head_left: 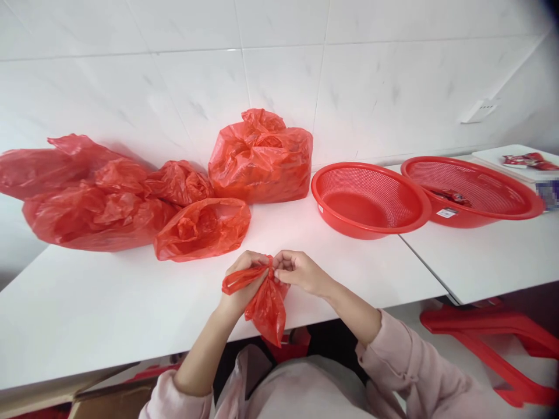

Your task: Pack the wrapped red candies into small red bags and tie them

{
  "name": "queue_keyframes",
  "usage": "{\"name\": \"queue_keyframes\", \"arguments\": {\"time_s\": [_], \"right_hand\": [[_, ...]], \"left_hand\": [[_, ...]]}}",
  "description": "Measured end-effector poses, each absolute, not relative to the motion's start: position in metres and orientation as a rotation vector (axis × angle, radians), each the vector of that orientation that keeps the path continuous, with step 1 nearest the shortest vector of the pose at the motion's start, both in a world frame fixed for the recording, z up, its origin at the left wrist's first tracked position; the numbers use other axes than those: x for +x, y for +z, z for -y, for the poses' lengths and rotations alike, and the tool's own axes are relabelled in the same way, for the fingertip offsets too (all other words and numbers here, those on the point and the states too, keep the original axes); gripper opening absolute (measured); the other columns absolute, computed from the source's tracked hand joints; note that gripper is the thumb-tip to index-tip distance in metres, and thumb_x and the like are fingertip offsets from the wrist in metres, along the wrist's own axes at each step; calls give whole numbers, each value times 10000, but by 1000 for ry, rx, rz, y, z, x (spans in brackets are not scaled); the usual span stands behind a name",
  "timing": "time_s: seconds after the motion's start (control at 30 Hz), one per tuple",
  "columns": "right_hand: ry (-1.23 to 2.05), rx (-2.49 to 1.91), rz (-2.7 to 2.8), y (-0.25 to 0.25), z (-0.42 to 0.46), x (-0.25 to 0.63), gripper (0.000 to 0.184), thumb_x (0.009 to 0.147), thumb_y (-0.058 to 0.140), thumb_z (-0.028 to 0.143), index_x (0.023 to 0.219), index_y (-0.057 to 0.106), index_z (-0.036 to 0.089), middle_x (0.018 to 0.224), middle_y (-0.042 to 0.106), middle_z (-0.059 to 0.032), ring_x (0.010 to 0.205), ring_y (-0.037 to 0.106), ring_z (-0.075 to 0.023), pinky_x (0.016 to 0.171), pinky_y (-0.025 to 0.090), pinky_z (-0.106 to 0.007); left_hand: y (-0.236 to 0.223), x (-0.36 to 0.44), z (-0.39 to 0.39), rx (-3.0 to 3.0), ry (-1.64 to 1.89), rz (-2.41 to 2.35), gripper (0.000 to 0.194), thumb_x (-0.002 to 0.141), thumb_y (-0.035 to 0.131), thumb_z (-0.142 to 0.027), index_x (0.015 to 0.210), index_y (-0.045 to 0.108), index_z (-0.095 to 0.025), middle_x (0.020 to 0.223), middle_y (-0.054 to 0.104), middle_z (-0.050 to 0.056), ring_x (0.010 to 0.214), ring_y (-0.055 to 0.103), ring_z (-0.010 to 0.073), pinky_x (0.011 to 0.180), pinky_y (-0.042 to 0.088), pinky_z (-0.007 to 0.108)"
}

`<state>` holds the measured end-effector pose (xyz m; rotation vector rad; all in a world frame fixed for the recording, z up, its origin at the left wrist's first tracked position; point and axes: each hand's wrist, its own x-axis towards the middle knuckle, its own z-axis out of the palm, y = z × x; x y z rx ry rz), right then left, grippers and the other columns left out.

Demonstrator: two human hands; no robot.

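Near the front edge of the white table, a small red plastic bag [269, 311] is gathered and twisted at its neck between my two hands. My left hand [242, 285] is closed round the bag, partly hidden by a loop of red plastic across it. The fingers of my right hand [294, 270] pinch the bunched neck from the other side. Part of the bag hangs down past the table edge. Just beyond my hands lies an open, crumpled red plastic bag [203, 230]. What the held bag contains, if anything, I cannot make out.
Large red bags [96, 215] lie at the left, and a full red bag [262, 163] stands against the tiled wall. Two red plastic baskets stand at the right, a near one [371, 198] and a far one [476, 186] holding small dark packets. A red stool [489, 326] is below.
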<state>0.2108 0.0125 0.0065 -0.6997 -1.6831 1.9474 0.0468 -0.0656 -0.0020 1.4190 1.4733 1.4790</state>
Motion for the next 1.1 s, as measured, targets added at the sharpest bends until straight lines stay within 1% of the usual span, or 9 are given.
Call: {"name": "queue_keyframes", "arguments": {"time_s": [0.13,0.27,0.43,0.5,0.57,0.67,0.77,0.9,1.1], "right_hand": [[1847,-663,1858,13,-13,212,92,704,597,140,766,533,165,649,510,59,566,425,-60,530,321,-199],[1734,-653,2050,12,-9,211,74,729,570,168,752,501,180,625,501,61,550,424,-68,529,330,-203],[513,-532,2385,9,-11,211,43,767,525,158,745,550,186,676,596,4,621,495,-116,598,356,-258],[282,-428,2400,9,-15,211,84,794,503,153,757,569,188,698,626,-12,656,529,-135,618,371,-272],[424,-461,2355,9,-17,213,85,806,504,156,825,580,190,754,649,-12,673,558,-129,624,404,-256],[986,-581,2238,8,-16,215,129,811,522,177,930,572,192,835,657,-3,683,584,-102,614,449,-212],[1249,-592,2166,8,-11,216,58,807,536,193,861,557,192,779,630,16,641,556,-89,597,447,-199],[952,-540,2226,13,-6,215,62,739,532,129,749,525,190,703,572,30,608,494,-90,600,399,-212],[542,-536,2366,18,1,218,107,706,459,97,707,499,197,666,526,12,634,449,-129,601,336,-242]], "left_hand": [[8,40,69,1416,1339,-1426,108,811,710,-278,834,652,-190,813,667,16,727,645,146,650,516,235],[8,35,72,1391,1248,-1331,121,842,680,-291,882,637,-185,831,671,24,724,649,143,637,515,233],[0,33,71,1376,1236,-1251,157,864,663,-331,892,607,-187,853,647,28,771,639,145,681,513,245],[-1,33,69,1370,1252,-1236,168,868,659,-343,900,597,-191,857,636,27,776,633,144,690,512,248],[-1,34,67,1361,1269,-1232,172,870,658,-347,908,596,-192,869,633,30,783,633,144,695,514,250],[2,35,66,1345,1296,-1240,182,856,675,-352,887,597,-190,852,636,24,760,638,139,675,519,244],[4,36,66,1336,1313,-1267,189,821,714,-347,857,617,-190,810,656,13,714,651,137,639,525,235],[3,38,70,1351,1339,-1337,162,783,749,-333,814,693,-184,803,725,35,711,692,166,628,549,248],[4,34,77,1393,1479,-1458,91,743,774,-284,797,744,-218,857,774,34,787,724,202,754,582,304]]}}
